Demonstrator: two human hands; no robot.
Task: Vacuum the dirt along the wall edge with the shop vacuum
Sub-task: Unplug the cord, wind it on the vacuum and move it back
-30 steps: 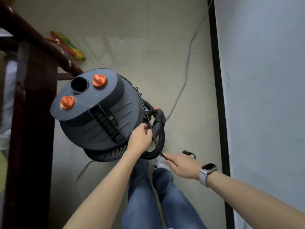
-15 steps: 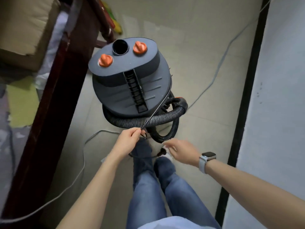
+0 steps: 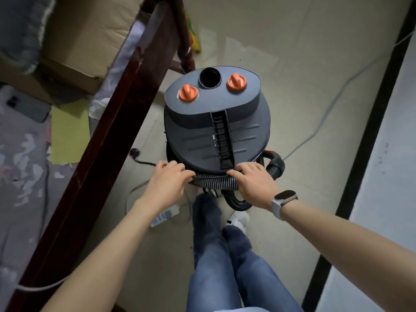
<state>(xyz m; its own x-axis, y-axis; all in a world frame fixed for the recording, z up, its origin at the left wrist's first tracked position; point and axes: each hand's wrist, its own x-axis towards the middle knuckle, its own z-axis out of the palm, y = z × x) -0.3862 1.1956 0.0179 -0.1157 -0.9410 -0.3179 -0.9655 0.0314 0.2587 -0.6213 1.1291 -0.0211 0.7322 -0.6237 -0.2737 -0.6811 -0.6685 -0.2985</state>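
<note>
The dark grey shop vacuum (image 3: 216, 131) stands on the floor in front of my feet, with two orange knobs and an open port on its top. Its ribbed hose (image 3: 216, 182) is coiled around the base, and a black curved end (image 3: 275, 164) sticks out at the right. My left hand (image 3: 167, 182) grips the hose at the vacuum's near left side. My right hand (image 3: 253, 184), with a watch on the wrist, grips the hose at the near right. The vacuum's black plug (image 3: 134, 152) and cord lie on the floor to the left.
A dark wooden bed frame (image 3: 108, 131) runs diagonally on the left, with a cardboard box (image 3: 90, 41) beyond it. A white power strip (image 3: 165, 216) lies by my left foot. The white wall (image 3: 387, 154) with a black baseboard (image 3: 360, 154) runs along the right; a grey cable (image 3: 326, 113) crosses the floor.
My left hand let go of the thin black cord, which now lies on the floor at the left. Both hands moved onto the coiled hose. The view swung left.
</note>
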